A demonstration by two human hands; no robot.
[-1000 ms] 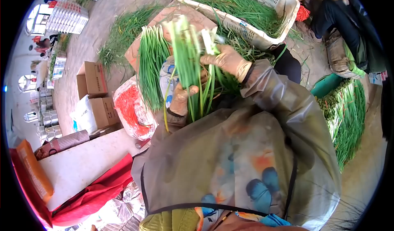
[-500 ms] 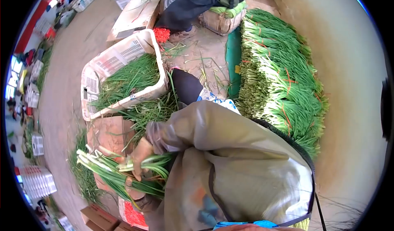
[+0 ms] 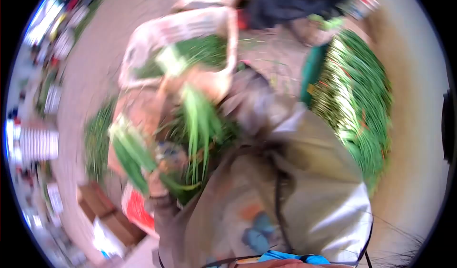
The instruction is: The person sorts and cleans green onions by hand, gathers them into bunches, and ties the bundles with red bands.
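Observation:
My right hand (image 3: 202, 80), smeared by motion, is closed on a bunch of chives (image 3: 196, 113) at the near side of a pale plastic crate (image 3: 135, 51). The pale stalk ends point into the crate and the green leaves hang toward me. Lower down, my left hand (image 3: 156, 183) is wrapped round another bunch of chives (image 3: 128, 146), pale ends pointing away from me. That bunch lies over a reddish-brown block (image 3: 135, 108). Loose green leaves (image 3: 204, 46) fill part of the crate, and more lie below my right hand.
At right stands a big stack of tied chive bundles (image 3: 359, 101) beside a wall (image 3: 419, 125). A container of red strips (image 3: 135, 206) and cardboard boxes (image 3: 107, 215) sit at lower left. Another person's dark clothing (image 3: 290, 6) shows at the top. Stacked white crates (image 3: 40, 144) stand far left.
My right hand has moved away from my left, up to the crate, with a bunch of chives. The left hand keeps its own bunch. The whole view has shifted and blurred.

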